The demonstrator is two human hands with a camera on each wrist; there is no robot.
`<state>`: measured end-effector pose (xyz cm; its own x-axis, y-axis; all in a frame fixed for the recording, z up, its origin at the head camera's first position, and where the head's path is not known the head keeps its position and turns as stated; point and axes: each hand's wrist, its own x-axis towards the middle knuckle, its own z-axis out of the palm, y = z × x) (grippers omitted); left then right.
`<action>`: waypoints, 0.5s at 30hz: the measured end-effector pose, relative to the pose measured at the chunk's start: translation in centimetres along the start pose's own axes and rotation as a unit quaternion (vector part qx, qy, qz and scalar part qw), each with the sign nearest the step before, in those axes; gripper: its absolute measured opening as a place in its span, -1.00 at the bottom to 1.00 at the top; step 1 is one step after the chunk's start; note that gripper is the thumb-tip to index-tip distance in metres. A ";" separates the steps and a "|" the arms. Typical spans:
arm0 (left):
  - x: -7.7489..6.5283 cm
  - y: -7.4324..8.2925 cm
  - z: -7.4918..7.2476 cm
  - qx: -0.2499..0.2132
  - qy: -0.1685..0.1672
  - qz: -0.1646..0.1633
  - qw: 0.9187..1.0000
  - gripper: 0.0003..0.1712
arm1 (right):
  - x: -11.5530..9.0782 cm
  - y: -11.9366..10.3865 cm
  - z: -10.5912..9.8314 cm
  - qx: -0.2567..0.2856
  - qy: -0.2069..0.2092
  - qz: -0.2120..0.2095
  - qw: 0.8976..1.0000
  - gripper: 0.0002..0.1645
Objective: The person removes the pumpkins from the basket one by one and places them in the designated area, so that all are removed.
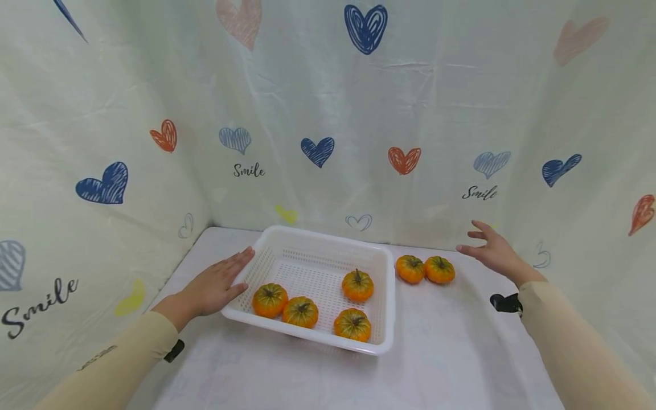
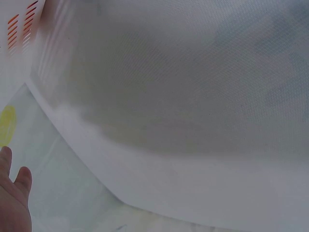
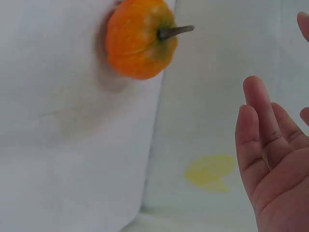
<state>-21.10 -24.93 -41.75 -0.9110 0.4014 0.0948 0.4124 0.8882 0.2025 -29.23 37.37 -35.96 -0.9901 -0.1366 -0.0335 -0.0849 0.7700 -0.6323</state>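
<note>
A white plastic basket (image 1: 328, 236) with slotted sides holds several small orange-green pumpkins, among them one pumpkin (image 1: 357, 285) at its right side and another (image 1: 269, 300) at its front left. My left hand (image 1: 217, 285) lies against the basket's left rim with its fingers extended. To the right of the basket, two more pumpkins stand side by side, the nearer to my right hand being this pumpkin (image 1: 439, 270). Above the table, right of that pair, my right hand (image 1: 489, 250) hovers with fingers spread and nothing in it. The right wrist view shows one pumpkin (image 3: 140, 38) apart from the fingers.
The white-covered table (image 1: 435, 353) ends at a pale curtain (image 1: 441, 102) printed with hearts and the word Smile. That curtain also closes off the left and right sides.
</note>
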 end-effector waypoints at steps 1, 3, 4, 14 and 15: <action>0.0 0.0 0.0 -0.001 -0.002 -0.001 1.000 -0.12 | 0.2 -0.9 -0.1 -0.004 -0.001 -0.010 1.000 0.28; -0.1 0.0 -0.1 0.004 -0.009 -0.002 1.000 -0.12 | 0.7 -2.9 -0.1 -0.008 -0.006 -0.028 1.000 0.26; -0.1 -0.1 -0.1 0.006 -0.010 -0.002 1.000 -0.12 | 0.9 -3.8 -0.1 -0.007 -0.011 -0.036 0.999 0.26; 0.0 -0.2 0.0 0.014 -0.006 0.004 1.000 -0.12 | 3.2 -12.5 3.1 -0.011 -0.046 -0.108 0.993 0.14; 0.0 -0.2 0.0 0.014 -0.005 0.005 1.000 -0.13 | 3.4 -13.3 3.5 -0.008 -0.049 -0.116 0.992 0.13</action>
<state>-21.17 -25.10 -41.79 -0.9072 0.4116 0.0868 0.4207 0.8904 0.1738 -31.09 24.50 -30.40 -0.9278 -0.3714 0.0359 -0.3124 0.7206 -0.6190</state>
